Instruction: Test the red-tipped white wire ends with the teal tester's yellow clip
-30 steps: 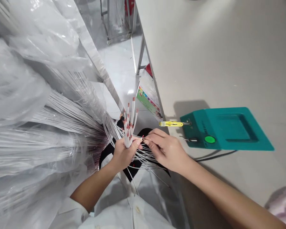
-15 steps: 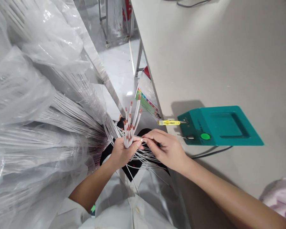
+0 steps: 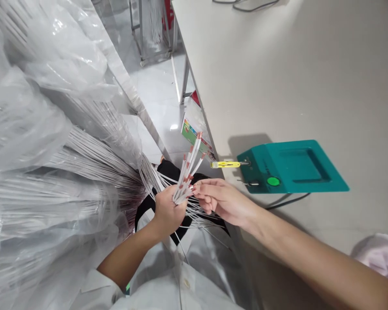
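My left hand (image 3: 170,209) is closed around a bundle of white wires (image 3: 189,170), whose reddish-copper ends fan upward out of the fist. Just to the right, my right hand (image 3: 224,199) has its thumb and index finger pinched at the end of one wire beside the bundle; its other fingers are curled loosely. The pinched tip is small and partly covered by the fingers. Long loose wires (image 3: 202,214) trail below both hands, across my lap.
At right, a teal tester box (image 3: 305,165) with a green button and a yellow clip (image 3: 226,164) sits on the grey table (image 3: 278,77). Plastic-wrapped wire bundles (image 3: 93,150) fill the left side. A printed carton (image 3: 195,125) stands beyond the table's edge.
The bundle in my left hand has tilted to the right, its ends now leaning toward the table. My right hand has turned slightly, still pinching close beside the bundle. The view has shifted a little.
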`<state>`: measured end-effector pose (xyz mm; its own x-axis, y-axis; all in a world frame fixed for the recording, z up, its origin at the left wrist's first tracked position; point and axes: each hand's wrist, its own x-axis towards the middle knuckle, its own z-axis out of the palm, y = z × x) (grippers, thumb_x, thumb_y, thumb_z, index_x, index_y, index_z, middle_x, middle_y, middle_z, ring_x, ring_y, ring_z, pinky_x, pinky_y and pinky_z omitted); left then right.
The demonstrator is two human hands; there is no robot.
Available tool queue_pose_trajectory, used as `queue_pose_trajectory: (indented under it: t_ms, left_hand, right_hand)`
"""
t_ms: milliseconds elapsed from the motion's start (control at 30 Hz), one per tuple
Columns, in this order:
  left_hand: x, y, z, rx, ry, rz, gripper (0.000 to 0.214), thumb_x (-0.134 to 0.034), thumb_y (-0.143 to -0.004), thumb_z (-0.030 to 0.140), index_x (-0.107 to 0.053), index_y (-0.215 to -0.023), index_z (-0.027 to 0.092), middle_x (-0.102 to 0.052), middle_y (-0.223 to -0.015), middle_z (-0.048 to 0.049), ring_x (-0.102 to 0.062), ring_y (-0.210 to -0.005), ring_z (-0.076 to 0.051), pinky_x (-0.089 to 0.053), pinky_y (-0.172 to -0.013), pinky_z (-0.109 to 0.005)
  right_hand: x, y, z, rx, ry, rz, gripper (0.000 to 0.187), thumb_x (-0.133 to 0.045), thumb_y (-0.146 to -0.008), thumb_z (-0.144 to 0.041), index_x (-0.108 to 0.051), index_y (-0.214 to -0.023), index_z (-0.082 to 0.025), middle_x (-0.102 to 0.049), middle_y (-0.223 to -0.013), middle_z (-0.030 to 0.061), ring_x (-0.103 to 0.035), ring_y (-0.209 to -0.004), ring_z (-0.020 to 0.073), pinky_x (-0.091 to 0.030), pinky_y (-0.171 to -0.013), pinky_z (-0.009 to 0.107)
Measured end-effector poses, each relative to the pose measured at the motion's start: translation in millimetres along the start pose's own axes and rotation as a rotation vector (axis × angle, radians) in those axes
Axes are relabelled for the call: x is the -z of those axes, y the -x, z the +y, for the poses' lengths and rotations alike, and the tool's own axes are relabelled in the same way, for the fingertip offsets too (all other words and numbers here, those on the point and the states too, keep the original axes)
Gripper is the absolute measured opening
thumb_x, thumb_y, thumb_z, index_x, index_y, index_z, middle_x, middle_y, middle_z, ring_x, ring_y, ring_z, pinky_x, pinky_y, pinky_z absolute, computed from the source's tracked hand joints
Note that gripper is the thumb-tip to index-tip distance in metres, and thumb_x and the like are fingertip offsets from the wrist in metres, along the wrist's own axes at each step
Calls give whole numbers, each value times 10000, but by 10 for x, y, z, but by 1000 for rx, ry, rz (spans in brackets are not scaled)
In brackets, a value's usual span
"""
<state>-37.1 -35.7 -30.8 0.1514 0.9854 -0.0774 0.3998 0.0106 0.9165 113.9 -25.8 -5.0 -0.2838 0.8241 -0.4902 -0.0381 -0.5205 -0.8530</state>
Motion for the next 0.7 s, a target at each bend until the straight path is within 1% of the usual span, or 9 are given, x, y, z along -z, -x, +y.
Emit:
queue_pose_trajectory:
  t_ms: [33, 100, 167, 233, 367, 433, 500, 600, 700]
  left_hand:
    - [-6, 0, 0, 25, 29, -2, 161, -534, -779, 224, -683, -814, 177, -619, -643, -15, -523, -564, -132, -408, -571, -241]
    - [-15, -5, 13, 77, 93, -14, 186, -530, -795, 277, -681, -834, 175, -624, -646, -15, -505, -530, -123, -394, -531, -237]
    - [-19, -20, 44, 112, 138, -31, 207, -534, -798, 312, -678, -843, 170, -617, -623, -10, -496, -511, -119, -386, -512, -235]
    - [-20, -40, 84, 120, 148, -64, 200, -547, -790, 313, -675, -830, 164, -576, -551, 8, -479, -490, -115, -378, -500, -232]
    - [-28, -83, 141, 99, 129, -132, 168, -551, -780, 278, -666, -762, 157, -522, -487, 30, -452, -459, -97, -372, -487, -221]
    - [-39, -108, 149, 113, 133, -157, 180, -543, -784, 278, -662, -750, 146, -528, -487, 29, -444, -440, -86, -372, -476, -216]
    - [-56, -144, 154, 162, 173, -162, 194, -546, -783, 292, -657, -764, 134, -558, -510, 20, -436, -415, -73, -367, -450, -210]
    - [-85, -234, 178, 265, 292, -129, 223, -568, -766, 294, -640, -887, 121, -639, -616, -10, -435, -383, -56, -358, -404, -200]
    - [-122, -348, 218, 287, 403, -131, 367, -585, -752, 271, -586, -1092, 132, -666, -675, -19, -426, -373, -45, -354, -380, -190]
  right_hand:
    - [11, 5, -1, -54, -73, -17, 223, -567, -691, -383, -517, -627, -175, -400, -489, -61, -376, -367, 70, -327, -361, 222]
    - [37, 23, 4, 6, -20, 69, 214, -584, -691, -378, -539, -665, -170, -458, -537, -46, -414, -397, 69, -352, -382, 217]
    - [64, 47, 11, 193, 199, 199, 178, -570, -730, -340, -589, -778, -169, -556, -631, -8, -467, -460, 81, -390, -427, 221]
    - [89, 66, 18, 410, 454, 258, 159, -536, -775, -285, -615, -861, -177, -615, -740, 28, -525, -549, 102, -428, -488, 232]
    - [142, 75, 40, 807, 970, 273, 215, -427, -849, -175, -633, -792, -164, -638, -754, 61, -587, -657, 134, -448, -554, 245]
    - [186, 88, 36, 931, 1279, 318, 224, -424, -852, -167, -639, -787, -154, -649, -736, 70, -589, -629, 148, -429, -532, 266]
    - [258, 123, -2, 1014, 1502, 364, 196, -461, -841, -187, -642, -771, -162, -657, -715, 65, -585, -605, 159, -419, -536, 290]
    - [432, 191, -129, 1122, 1602, 491, 123, -529, -817, -221, -646, -837, -185, -681, -797, 69, -609, -708, 197, -443, -646, 327]
    - [637, 218, -270, 1010, 1709, 548, 191, -513, -838, -266, -630, -961, -178, -675, -900, 115, -605, -814, 266, -427, -695, 391]
